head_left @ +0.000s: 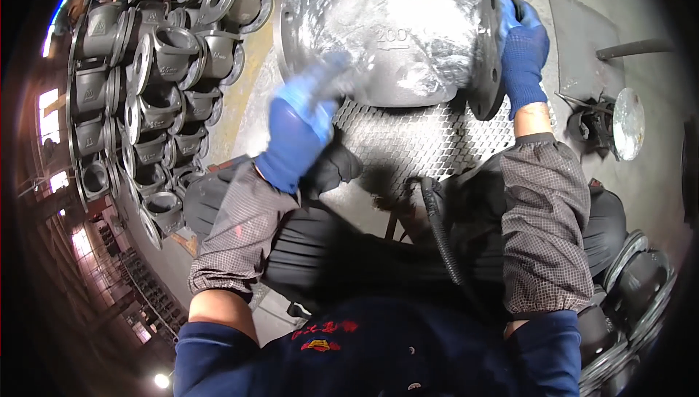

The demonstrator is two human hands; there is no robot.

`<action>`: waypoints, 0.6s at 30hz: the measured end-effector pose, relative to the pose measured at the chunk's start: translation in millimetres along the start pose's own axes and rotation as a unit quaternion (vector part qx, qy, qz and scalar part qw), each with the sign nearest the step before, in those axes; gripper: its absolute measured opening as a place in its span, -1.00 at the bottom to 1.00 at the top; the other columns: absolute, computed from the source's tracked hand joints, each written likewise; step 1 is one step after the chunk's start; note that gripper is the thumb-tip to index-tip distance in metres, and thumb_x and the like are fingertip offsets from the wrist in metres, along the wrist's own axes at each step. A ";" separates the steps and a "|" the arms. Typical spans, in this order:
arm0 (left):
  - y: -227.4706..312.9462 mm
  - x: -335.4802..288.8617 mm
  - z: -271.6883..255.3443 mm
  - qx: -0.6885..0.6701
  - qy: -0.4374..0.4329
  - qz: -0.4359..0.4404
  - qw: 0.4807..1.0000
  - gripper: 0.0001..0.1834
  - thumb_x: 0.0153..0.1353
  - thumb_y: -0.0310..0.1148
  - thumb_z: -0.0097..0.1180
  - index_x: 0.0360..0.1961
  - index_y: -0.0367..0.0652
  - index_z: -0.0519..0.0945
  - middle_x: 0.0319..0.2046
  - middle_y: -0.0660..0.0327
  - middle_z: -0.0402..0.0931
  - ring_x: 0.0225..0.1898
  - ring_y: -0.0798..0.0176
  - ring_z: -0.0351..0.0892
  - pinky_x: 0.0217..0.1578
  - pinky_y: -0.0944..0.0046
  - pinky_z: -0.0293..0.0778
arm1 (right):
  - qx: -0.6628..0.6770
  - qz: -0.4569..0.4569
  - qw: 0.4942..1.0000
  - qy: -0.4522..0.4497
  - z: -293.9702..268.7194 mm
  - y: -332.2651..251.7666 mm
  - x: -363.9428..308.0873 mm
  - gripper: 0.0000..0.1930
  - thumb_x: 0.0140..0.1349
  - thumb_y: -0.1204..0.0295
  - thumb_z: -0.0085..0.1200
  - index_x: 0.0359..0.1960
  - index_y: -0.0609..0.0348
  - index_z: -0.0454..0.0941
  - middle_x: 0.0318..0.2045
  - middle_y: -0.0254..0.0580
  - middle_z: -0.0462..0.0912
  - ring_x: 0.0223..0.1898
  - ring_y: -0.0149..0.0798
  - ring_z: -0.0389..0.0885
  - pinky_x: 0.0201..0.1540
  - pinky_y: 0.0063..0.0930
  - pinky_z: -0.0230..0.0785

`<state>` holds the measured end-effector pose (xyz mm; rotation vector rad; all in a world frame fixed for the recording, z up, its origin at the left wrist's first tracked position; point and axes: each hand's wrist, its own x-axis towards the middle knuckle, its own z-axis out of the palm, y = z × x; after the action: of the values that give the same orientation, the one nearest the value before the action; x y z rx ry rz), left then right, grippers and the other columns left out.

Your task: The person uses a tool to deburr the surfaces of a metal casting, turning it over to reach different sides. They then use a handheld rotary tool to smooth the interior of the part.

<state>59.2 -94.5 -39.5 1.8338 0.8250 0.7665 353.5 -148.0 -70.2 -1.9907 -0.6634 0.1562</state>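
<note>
A large grey cast-metal valve body (397, 36), rounded in the middle with flat bolt-holed flanges at left and right, lies on an expanded-metal mesh table (408, 138) at the far centre. Its surface is rough and dull, with bright scuffed patches. The left hand (302, 124), in a blue knitted glove, is blurred against the near left face of the casting; how far it is closed, and whether it holds anything, cannot be told. The right hand (523, 51), gloved alike, curls closed over the rim of the right flange. Far left, stacked smaller flanged castings (156, 84) stand in rows. A ribbed black hose (440, 233) runs near centre.
</note>
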 end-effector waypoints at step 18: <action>3.4 138.4 89.5 0.037 0.073 0.067 0.994 -0.63 0.10 -0.47 -0.09 -0.02 -0.20 0.48 -0.24 0.03 0.54 -0.31 0.15 0.58 -0.27 0.22 0.52 | -0.033 0.017 0.994 -0.100 22.8 -3.5 75.0 -0.40 0.13 -0.03 -0.11 -0.09 0.34 0.49 -0.17 0.25 0.54 -0.09 0.07 0.53 0.01 -0.25 0.32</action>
<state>210.3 -29.2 -47.2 1.9318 0.8394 0.9777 406.7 -90.4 -66.2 -2.0682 -0.7701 0.3617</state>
